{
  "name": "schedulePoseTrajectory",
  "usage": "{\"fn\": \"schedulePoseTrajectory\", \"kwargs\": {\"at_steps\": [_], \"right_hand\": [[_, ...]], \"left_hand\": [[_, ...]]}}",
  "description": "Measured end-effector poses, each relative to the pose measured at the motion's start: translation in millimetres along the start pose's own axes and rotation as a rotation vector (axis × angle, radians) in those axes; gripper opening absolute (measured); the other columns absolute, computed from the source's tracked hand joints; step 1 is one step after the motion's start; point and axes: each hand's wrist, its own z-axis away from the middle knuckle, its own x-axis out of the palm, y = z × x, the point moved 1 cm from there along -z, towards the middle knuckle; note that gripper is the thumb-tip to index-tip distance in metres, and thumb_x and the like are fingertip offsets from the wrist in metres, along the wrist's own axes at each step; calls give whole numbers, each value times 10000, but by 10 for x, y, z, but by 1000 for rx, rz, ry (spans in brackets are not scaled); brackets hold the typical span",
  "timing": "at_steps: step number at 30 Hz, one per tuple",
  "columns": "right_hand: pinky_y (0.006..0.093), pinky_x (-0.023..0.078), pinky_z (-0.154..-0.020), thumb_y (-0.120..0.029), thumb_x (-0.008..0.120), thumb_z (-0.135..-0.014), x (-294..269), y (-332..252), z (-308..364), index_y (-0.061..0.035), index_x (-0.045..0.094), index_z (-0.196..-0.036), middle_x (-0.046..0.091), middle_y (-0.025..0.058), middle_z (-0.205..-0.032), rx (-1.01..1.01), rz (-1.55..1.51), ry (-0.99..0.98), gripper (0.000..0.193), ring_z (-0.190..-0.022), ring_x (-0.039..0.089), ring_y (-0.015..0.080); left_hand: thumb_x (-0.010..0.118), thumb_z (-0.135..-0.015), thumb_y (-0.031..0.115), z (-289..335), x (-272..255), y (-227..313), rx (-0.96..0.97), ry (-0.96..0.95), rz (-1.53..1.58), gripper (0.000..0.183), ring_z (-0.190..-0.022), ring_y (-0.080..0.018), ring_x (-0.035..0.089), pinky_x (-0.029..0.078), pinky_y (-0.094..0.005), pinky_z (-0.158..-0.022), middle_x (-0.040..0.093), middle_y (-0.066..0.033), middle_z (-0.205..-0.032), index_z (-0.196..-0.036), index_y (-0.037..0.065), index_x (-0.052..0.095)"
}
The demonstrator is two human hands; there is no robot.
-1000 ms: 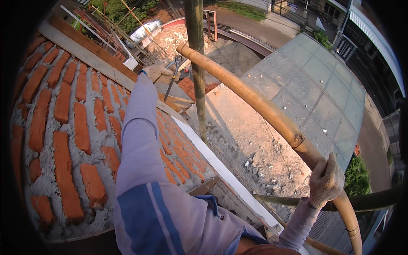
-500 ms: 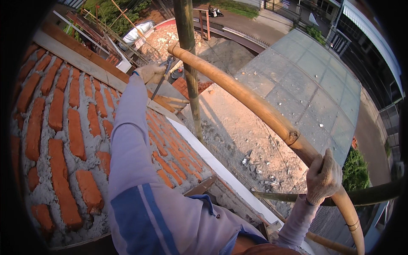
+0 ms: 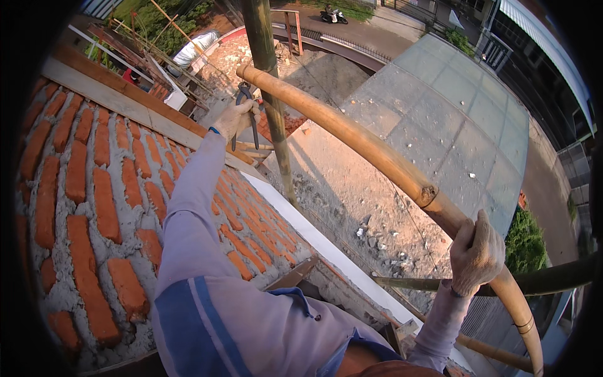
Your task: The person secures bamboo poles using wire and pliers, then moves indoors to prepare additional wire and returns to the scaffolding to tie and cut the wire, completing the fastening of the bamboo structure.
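Observation:
My gloved left hand (image 3: 235, 117) is stretched out toward the upper middle, closed on a pair of dark metal pincers (image 3: 243, 93). The jaws point up near the cut end of a thick tan bamboo pole (image 3: 352, 135), and the handles hang apart below my fingers. That pole runs diagonally from the upright post at the far end down to the lower right. My gloved right hand (image 3: 477, 254) is wrapped over its near part, fingers curled round it. Just right of the pincers stands the dark upright bamboo post (image 3: 267, 81), which the tan pole crosses in front of.
A brick wall with rough mortar (image 3: 100, 188) rises on my left, edged by a wooden board (image 3: 119, 94). Far below lie a rubble-strewn slab (image 3: 352, 195) and a grey panelled roof (image 3: 452, 119). Another dark bamboo pole (image 3: 540, 279) crosses at the lower right.
My left hand has turned and moved slightly, and the pincers' two handles now show spread apart. My right hand stays on the bamboo pole. The whole view has shifted a little.

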Motion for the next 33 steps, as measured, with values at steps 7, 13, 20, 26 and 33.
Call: {"fn": "schedulePoseTrajectory", "kwargs": {"at_steps": [7, 13, 20, 26, 33], "right_hand": [[414, 549, -670, -102, 702, -851, -10, -1, -1, -43, 735, -1080, 728, 111, -807, -11, -7, 13, 239, -686, 697, 303], [418, 545, -665, -102, 698, -844, -56, 1, 3, -47, 728, -1082, 704, 101, -767, -11, -37, 23, 247, -659, 678, 292], [415, 551, -675, -98, 704, -843, -25, 43, 31, -42, 713, -1126, 702, 114, -784, -34, -20, -29, 288, -679, 689, 286], [417, 565, -703, -107, 711, -854, 4, 44, 54, -31, 730, -1086, 737, 131, -847, -42, 24, -39, 245, -720, 714, 312], [412, 560, -710, -111, 718, -859, -27, 41, 59, -27, 731, -1103, 744, 126, -868, -31, 2, -8, 259, -742, 713, 316]], "left_hand": [[520, -1094, 207, -43, 314, -179, 158, 68, 166, 150, -759, -184, 573, 524, -379, -735, 560, -37, -865, -1077, 62, 552], [490, -1083, 216, -30, 220, -137, 51, 20, 392, 185, -768, -148, 535, 477, -303, -715, 555, -6, -925, -1156, 74, 581], [530, -1066, 250, -216, -501, 179, -153, 218, -710, 214, -916, -282, 674, 543, -447, -773, 662, -145, -982, -1135, 58, 593], [552, -998, 199, -117, -412, 721, 219, 566, -2212, 264, -1216, -401, 630, 521, -501, -995, 669, -240, -1246, -1217, 59, 600], [554, -1023, 355, -132, -410, 643, -160, 419, -1745, 490, -1150, -337, 668, 512, -459, -1009, 684, -232, -1217, -1381, 20, 554]]}}
